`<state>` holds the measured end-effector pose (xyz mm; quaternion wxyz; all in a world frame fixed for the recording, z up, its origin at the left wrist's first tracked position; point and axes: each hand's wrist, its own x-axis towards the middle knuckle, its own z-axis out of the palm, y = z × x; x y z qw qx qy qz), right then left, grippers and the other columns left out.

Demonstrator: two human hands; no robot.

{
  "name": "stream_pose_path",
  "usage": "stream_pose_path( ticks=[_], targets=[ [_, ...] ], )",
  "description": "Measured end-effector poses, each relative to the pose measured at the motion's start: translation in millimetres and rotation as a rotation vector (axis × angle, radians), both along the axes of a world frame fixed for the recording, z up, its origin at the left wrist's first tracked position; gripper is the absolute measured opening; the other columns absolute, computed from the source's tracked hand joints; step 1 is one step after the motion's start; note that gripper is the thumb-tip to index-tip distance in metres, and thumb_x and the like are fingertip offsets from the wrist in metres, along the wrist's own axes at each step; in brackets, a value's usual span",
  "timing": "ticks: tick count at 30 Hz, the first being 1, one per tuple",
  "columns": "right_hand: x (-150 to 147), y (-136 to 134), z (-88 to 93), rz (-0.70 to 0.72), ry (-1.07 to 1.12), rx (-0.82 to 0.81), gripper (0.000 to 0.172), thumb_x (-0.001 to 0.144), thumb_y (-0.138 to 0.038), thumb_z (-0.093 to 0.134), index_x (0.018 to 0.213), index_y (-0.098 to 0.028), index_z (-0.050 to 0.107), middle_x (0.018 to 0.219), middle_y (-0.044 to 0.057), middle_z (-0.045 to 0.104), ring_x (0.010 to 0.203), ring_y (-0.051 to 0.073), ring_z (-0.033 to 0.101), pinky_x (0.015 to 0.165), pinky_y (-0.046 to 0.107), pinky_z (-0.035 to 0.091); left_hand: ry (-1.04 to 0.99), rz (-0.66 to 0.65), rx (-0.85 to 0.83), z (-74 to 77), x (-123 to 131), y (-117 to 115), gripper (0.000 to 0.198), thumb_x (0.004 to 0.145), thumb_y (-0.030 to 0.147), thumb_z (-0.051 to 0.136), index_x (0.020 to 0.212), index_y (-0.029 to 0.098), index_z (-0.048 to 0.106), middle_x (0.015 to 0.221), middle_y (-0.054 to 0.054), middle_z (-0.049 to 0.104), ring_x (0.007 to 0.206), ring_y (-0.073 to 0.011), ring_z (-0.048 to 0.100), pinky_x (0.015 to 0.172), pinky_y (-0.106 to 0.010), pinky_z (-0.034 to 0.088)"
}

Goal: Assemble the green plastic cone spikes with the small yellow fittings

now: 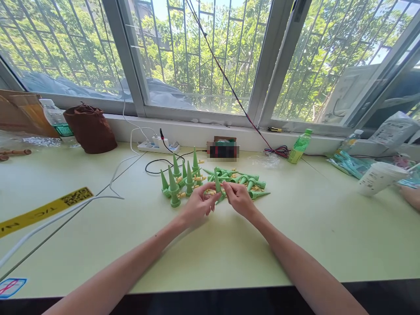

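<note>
Between the fingers of my left hand (pixel 199 201) is a green watering spike (pixel 217 180), held with its pointed end up. My right hand (pixel 239 196) is closed in a pinch right beside that spike; its fingertips hide what they grip. To the left of my hands several green spikes (pixel 172 183) stand upright in a group, with small yellow valves (pixel 181 195) at their sides. Behind and to the right of my hands lies a loose pile of green spikes (pixel 252 183), mixed with yellow parts.
A power strip (pixel 159 146) and a box with a blurred patch (pixel 223 151) stand by the window sill. Toward the right are a green bottle (pixel 300 146) and a tilted white cup (pixel 382 178). Another person's hand (pixel 411 197) shows at the right edge. A white cable (pixel 98 197) crosses the table's left side.
</note>
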<state>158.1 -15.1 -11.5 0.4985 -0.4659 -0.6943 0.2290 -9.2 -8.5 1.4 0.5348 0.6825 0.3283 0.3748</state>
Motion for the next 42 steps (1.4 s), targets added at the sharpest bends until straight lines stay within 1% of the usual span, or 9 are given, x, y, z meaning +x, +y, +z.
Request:
stream_pose_path(
  ticks=[3, 6, 10, 17, 20, 25, 31, 37, 42],
  targets=[
    [1, 1, -0.7, -0.038, 0.034, 0.018, 0.048, 0.096, -0.051, 0.038, 0.059, -0.021, 0.036, 0.049, -0.003, 0.036, 0.047, 0.011, 0.033, 0.048, 0.027, 0.026, -0.010, 0.108, 0.001, 0.7, 2, 0, 0.045, 0.081, 0.055, 0.061, 0.108, 0.019, 0.054, 0.053, 0.006, 0.050, 0.042, -0.0101, 0.049, 0.038, -0.020, 0.035],
    [4, 2, -0.7, -0.075, 0.045, 0.042, 0.046, 0.097, -0.050, 0.037, 0.062, -0.021, 0.036, 0.052, -0.004, 0.037, 0.049, 0.012, 0.034, 0.049, 0.026, 0.027, -0.016, 0.174, -0.064, 1.2, 3, 1, 0.044, 0.083, 0.062, 0.053, 0.084, 0.018, 0.055, 0.051, 0.005, 0.046, 0.039, -0.0084, 0.044, 0.036, -0.020, 0.032],
    [7, 0, 2.3, -0.006, -0.041, 0.074, 0.042, 0.097, -0.046, 0.040, 0.064, -0.020, 0.037, 0.057, -0.004, 0.037, 0.053, 0.011, 0.033, 0.052, 0.025, 0.027, -0.032, 0.024, -0.351, 1.5, 2, 2, 0.065, 0.080, 0.074, 0.043, 0.062, 0.013, 0.056, 0.058, -0.001, 0.051, 0.040, -0.0068, 0.042, 0.033, -0.020, 0.028],
    [7, -4, 7.4, 0.080, -0.087, 0.077, 0.038, 0.097, -0.041, 0.042, 0.066, -0.019, 0.040, 0.058, -0.005, 0.036, 0.054, 0.010, 0.030, 0.053, 0.024, 0.027, -0.099, -0.055, -0.510, 1.2, 1, 4, 0.053, 0.078, 0.063, 0.057, 0.074, 0.010, 0.063, 0.074, -0.005, 0.058, 0.043, -0.0049, 0.043, 0.034, -0.019, 0.029],
    [7, -3, 6.2, 0.075, -0.078, 0.087, 0.038, 0.097, -0.040, 0.042, 0.065, -0.019, 0.040, 0.057, -0.005, 0.036, 0.053, 0.009, 0.030, 0.052, 0.024, 0.026, -0.143, -0.081, -0.485, 0.8, 0, 4, 0.049, 0.080, 0.060, 0.058, 0.078, 0.011, 0.061, 0.077, -0.005, 0.059, 0.042, -0.0037, 0.042, 0.035, -0.018, 0.031],
    [5, -1, 0.8, 0.069, -0.016, 0.034, 0.045, 0.097, -0.045, 0.040, 0.061, -0.019, 0.038, 0.054, -0.004, 0.038, 0.050, 0.009, 0.032, 0.050, 0.025, 0.026, -0.134, -0.008, -0.248, -3.1, -2, 3, 0.035, 0.077, 0.046, 0.070, 0.076, 0.017, 0.050, 0.053, 0.006, 0.046, 0.042, -0.0047, 0.039, 0.039, -0.017, 0.032],
    [2, 2, -5.0, 0.067, 0.062, -0.066, 0.050, 0.095, -0.053, 0.040, 0.058, -0.020, 0.037, 0.051, -0.003, 0.038, 0.047, 0.010, 0.035, 0.047, 0.025, 0.026, -0.088, 0.091, -0.038, -4.4, -1, 4, 0.039, 0.073, 0.041, 0.074, 0.098, 0.020, 0.052, 0.044, 0.011, 0.037, 0.038, -0.0063, 0.037, 0.038, -0.017, 0.030],
    [1, 4, -3.3, 0.019, 0.141, -0.043, 0.048, 0.096, -0.053, 0.039, 0.061, -0.020, 0.040, 0.054, -0.003, 0.040, 0.048, 0.010, 0.036, 0.047, 0.024, 0.028, -0.074, 0.167, -0.017, 5.5, 1, -2, 0.051, 0.066, 0.042, 0.079, 0.106, 0.021, 0.054, 0.078, 0.004, 0.057, 0.041, -0.0031, 0.044, 0.037, -0.017, 0.032],
    [7, 3, 0.4, 0.009, 0.139, -0.001, 0.043, 0.096, -0.050, 0.041, 0.066, -0.020, 0.042, 0.056, -0.003, 0.040, 0.050, 0.010, 0.035, 0.048, 0.024, 0.028, -0.058, 0.134, -0.119, 7.6, 0, 0, 0.047, 0.079, 0.062, 0.058, 0.075, 0.015, 0.056, 0.056, 0.005, 0.047, 0.035, -0.0020, 0.033, 0.035, -0.018, 0.021]
  ],
)
